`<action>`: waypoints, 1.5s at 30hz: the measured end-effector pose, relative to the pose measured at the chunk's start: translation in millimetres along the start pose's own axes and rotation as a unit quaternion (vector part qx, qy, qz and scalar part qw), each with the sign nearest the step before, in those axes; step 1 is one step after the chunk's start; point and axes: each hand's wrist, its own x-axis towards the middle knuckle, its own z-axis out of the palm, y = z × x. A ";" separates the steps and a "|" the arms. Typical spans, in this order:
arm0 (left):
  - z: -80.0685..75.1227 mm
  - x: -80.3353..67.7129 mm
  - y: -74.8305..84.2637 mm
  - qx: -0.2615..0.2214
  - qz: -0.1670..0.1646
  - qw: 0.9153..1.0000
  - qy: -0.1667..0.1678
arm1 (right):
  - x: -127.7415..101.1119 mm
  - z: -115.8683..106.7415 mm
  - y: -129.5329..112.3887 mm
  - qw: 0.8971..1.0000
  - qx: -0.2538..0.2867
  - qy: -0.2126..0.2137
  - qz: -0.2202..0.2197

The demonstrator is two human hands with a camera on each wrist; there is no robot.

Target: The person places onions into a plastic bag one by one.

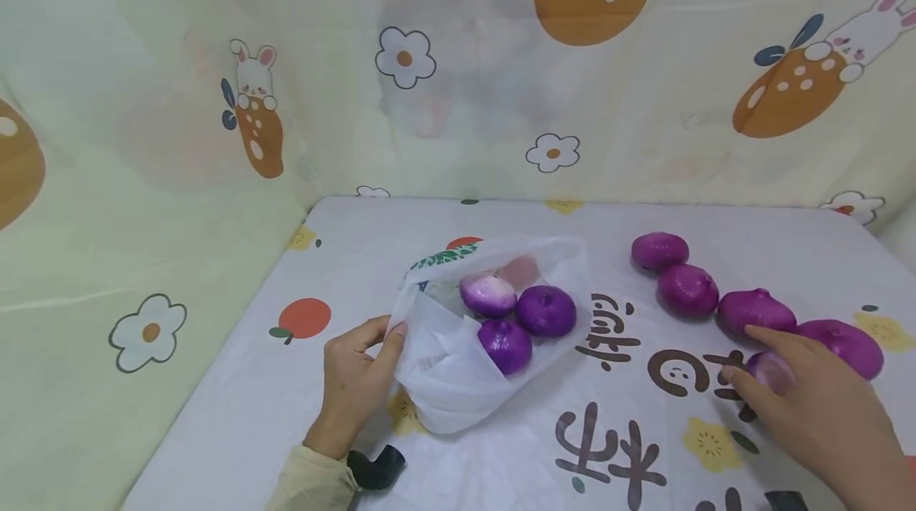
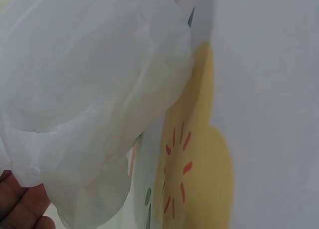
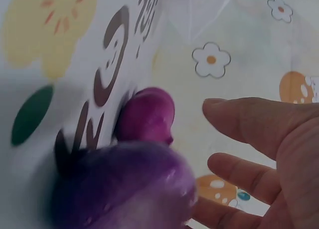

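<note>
Head view: left hand point(image 1: 354, 384) pinches the thin, floppy plastic bag point(image 1: 458, 368) rim; right hand point(image 1: 809, 408), fingers loosely spread, reaches over a smooth, roll-prone purple onion point(image 1: 771, 372), probably best cupped around its middle.

Between the white bag point(image 1: 458, 352) and the row of purple onions point(image 1: 687, 290) you have an open strip of worktop point(image 1: 615, 384), printed but bare, wide enough for your hands to cross. The bag's mouth gapes toward that strip, with three onions point(image 1: 533, 312) already crowding its inside. Your left hand point(image 1: 354, 380) blocks the bag's left edge. Your right hand point(image 1: 809, 408) covers one onion point(image 1: 771, 372); the row fences the right. Curtain walls point(image 1: 179, 137) close the back and left.
</note>
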 end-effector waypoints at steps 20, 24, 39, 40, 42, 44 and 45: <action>6.6 1.6 1.9 -0.006 -0.011 1.000 -0.017 | -3.2 1.5 34.1 0.999 0.003 -0.023 0.030; 6.4 1.2 -0.2 -0.006 -0.011 1.000 -0.016 | -2.9 7.2 37.9 0.999 0.006 -0.022 0.030; 0.4 0.3 -2.4 0.008 -0.015 1.000 -0.011 | -5.9 12.7 35.2 0.999 0.024 -0.008 0.035; 0.2 0.1 -2.4 0.008 -0.014 1.000 -0.010 | -5.2 12.2 35.0 0.999 0.024 -0.012 0.040; -0.3 0.2 -2.4 0.008 -0.010 1.000 -0.009 | -3.4 11.8 35.5 0.998 0.021 -0.021 0.055; -0.6 0.6 -2.2 0.006 -0.006 1.000 -0.007 | -1.5 11.9 36.6 0.997 0.017 -0.033 0.070; -0.7 0.8 -2.3 0.005 -0.004 1.000 -0.006 | -0.4 12.2 37.1 0.996 0.017 -0.036 0.075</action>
